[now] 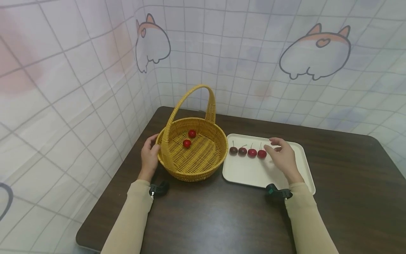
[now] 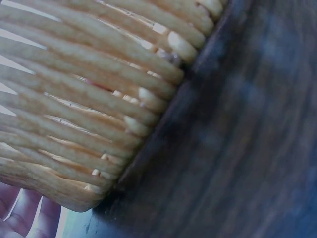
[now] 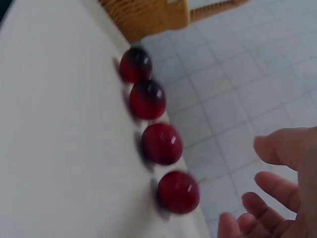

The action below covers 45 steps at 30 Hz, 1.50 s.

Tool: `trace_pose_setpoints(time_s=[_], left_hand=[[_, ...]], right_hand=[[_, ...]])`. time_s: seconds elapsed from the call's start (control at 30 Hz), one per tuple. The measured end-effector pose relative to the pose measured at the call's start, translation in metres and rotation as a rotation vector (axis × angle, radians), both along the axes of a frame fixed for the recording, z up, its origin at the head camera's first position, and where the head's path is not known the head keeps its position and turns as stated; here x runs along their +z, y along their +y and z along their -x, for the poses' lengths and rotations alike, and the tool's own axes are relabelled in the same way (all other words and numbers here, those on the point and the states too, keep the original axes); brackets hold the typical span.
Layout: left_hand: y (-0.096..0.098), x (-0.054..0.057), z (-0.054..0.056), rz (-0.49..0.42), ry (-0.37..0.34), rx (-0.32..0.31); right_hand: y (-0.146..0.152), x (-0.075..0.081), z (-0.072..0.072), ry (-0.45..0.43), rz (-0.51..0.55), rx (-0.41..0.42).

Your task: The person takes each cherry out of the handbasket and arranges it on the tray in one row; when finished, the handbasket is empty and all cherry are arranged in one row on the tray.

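Note:
A yellow woven basket (image 1: 193, 165) with a tall handle stands on the dark table and holds two red cherries (image 1: 189, 138). My left hand (image 1: 149, 152) rests against the basket's left wall; its weave (image 2: 89, 104) fills the left wrist view. Right of the basket lies a white tray (image 1: 250, 171) with several cherries (image 1: 247, 151) in a row, also seen as cherries (image 3: 161, 144) in the right wrist view. My right hand (image 1: 280, 153) hovers over the tray just right of the rightmost cherry (image 1: 262, 153), fingers (image 3: 270, 198) loosely spread and holding nothing.
The dark wooden table (image 1: 342, 183) sits in a corner, with a checked cloth backdrop (image 1: 253, 60) printed with cartoon animals close behind and to the left. The tray's right half is bare. Open tabletop lies to the right and in front.

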State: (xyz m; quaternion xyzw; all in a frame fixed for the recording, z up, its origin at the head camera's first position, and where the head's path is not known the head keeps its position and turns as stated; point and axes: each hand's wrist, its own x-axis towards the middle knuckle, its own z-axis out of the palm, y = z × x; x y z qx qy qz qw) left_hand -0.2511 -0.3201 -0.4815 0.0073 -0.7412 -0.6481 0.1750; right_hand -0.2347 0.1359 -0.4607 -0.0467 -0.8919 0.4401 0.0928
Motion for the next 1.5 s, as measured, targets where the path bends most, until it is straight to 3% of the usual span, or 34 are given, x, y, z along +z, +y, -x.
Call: trace_pose_setpoints(time_s=[0.23,0.6,0.77,0.93,1.17,1.5], left_hand=[[0.010,0.023,-0.019,0.025,-0.003,-0.004],[0.008,0.025,-0.019,0.018,-0.002,0.009],[0.009,0.025,-0.017,0.024,-0.003,0.004],[0.010,0.024,-0.017,0.005,-0.025,-0.002],[0.009,0.022,-0.018,-0.003,-0.033,0.011],[0.011,0.021,-0.018,-0.026,-0.012,0.012]], right_hand=[[-0.035,0.022,0.003,0.071,0.083,0.040],[-0.100,0.039,0.014,0.108,0.243,0.175],[-0.125,0.047,0.018,0.120,0.236,0.253],[-0.142,0.054,0.025,0.059,0.257,0.281],[-0.159,0.061,0.042,-0.083,0.440,0.279],[-0.187,0.062,0.063,-0.177,0.580,0.278]])
